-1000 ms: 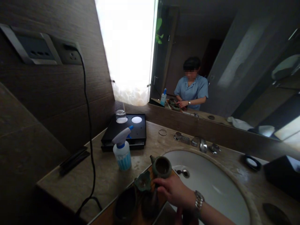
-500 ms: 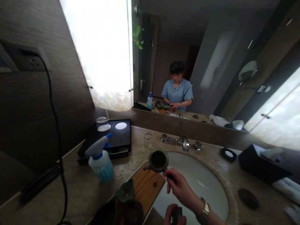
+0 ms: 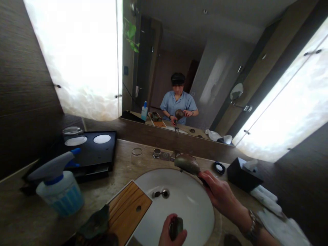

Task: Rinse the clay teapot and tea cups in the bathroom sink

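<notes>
My right hand (image 3: 216, 191) grips a side-handled teapot (image 3: 187, 164) by its handle. The dark brownish-green pot hangs over the far rim of the white sink (image 3: 197, 205), turned on its side so its opening is hidden from me. Low over the near part of the basin, my left hand (image 3: 165, 232) is closed round a small dark green, rounded piece (image 3: 176, 227); whether it is a cup or a lid, I cannot tell. A wooden tea tray (image 3: 130, 205) overlaps the sink's left edge, with a green leaf-shaped dish (image 3: 96, 220) on it.
On the left stand a spray bottle (image 3: 61, 191) of blue liquid and a black tray (image 3: 102, 155) holding a glass (image 3: 73, 135). A clear glass (image 3: 136, 155) stands by the tap fittings (image 3: 164, 155). To the right are a tissue box (image 3: 243, 176) and white towels (image 3: 282, 225).
My right hand has carried the teapot from above the wooden tray rightward over the sink and tipped it over. My left hand still holds the small dark piece. The view has swung right.
</notes>
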